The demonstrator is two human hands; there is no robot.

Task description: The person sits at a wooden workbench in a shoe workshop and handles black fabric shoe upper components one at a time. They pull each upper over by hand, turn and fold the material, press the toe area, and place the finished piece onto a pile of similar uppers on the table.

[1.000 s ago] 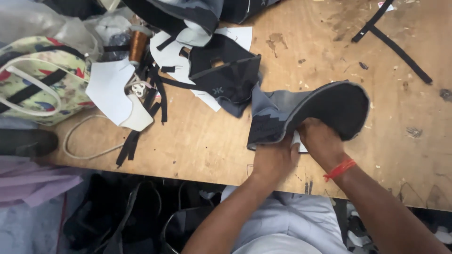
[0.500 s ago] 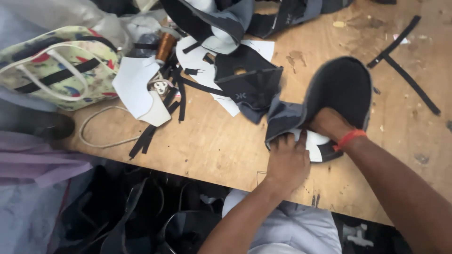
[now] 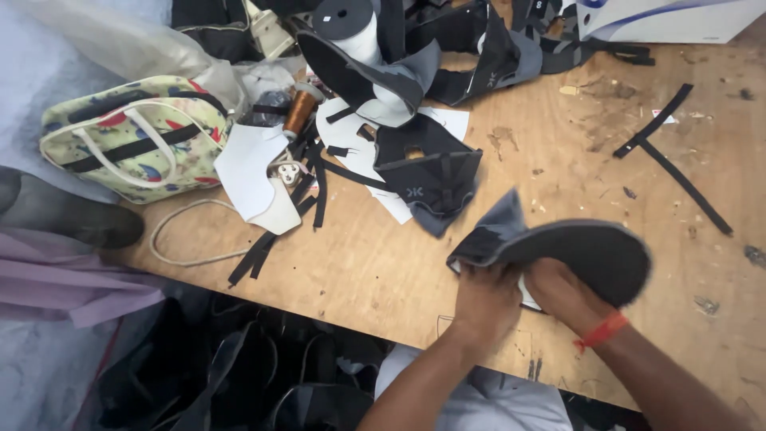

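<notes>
Left fingers [image 3: 479, 275]: yours, curled onto the grey end of the cap piece [image 3: 558, 251], gripping its near edge; tips partly hidden under the fabric.
Right fingers [image 3: 542, 275]: clenched on the same cap piece from below the dark brim, thumb side tucked in; red band [image 3: 602, 331] on that wrist.
Left hand [image 3: 487, 303]: touching the right hand [image 3: 566, 297], both at the desk's near edge, likely so you can pinch one seam from both sides.
Why held so: judged, the piece is pressed down on the desk [image 3: 359, 271] to keep it flat while you work the edge; a bit of white paper shows between your hands under it.
Cap piece look: curved black panel with a paler rim, grey folded flap sticking up on its left; soft, slightly blurred.
Where: right of centre, near edge, resting on the desk, well apart from the pile.
Nearby: black cut panel [image 3: 427, 179] on white paper patterns [image 3: 255, 172], just up-left.
Further: loose black straps [image 3: 670, 160] to the upper right; copper thread spool [image 3: 299, 112]; white spool [image 3: 351, 24]; floral bag [image 3: 132, 136] at far left; white cord [image 3: 187, 231] looped by it.
Off desk: dark heap below the edge, unclear.
</notes>
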